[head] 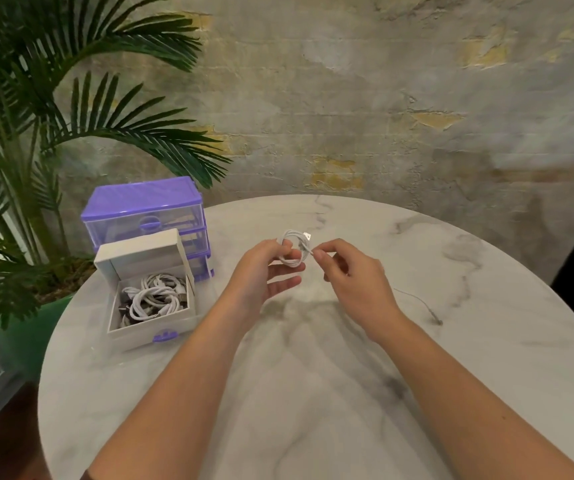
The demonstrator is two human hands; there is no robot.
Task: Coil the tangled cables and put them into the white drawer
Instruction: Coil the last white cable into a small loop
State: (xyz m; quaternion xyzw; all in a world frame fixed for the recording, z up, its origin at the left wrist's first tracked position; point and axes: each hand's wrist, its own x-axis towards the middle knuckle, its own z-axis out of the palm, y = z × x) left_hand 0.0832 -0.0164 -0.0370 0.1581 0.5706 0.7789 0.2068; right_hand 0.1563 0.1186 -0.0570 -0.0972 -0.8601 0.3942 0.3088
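Note:
A small coil of white cable (295,249) hangs above the middle of the round marble table (451,341). My left hand (264,271) holds the coil between thumb and fingers. My right hand (351,275) pinches the cable's loose end just right of the coil; a plug end sticks up at the coil's top. The white drawer (150,299) stands pulled out at the table's left, with several coiled white cables (155,297) inside it.
A purple drawer unit (147,216) stands behind the white drawer at the table's left rim. A thin grey cable (420,304) lies on the table to the right of my hands. A palm plant (36,133) fills the left; a rough wall is behind.

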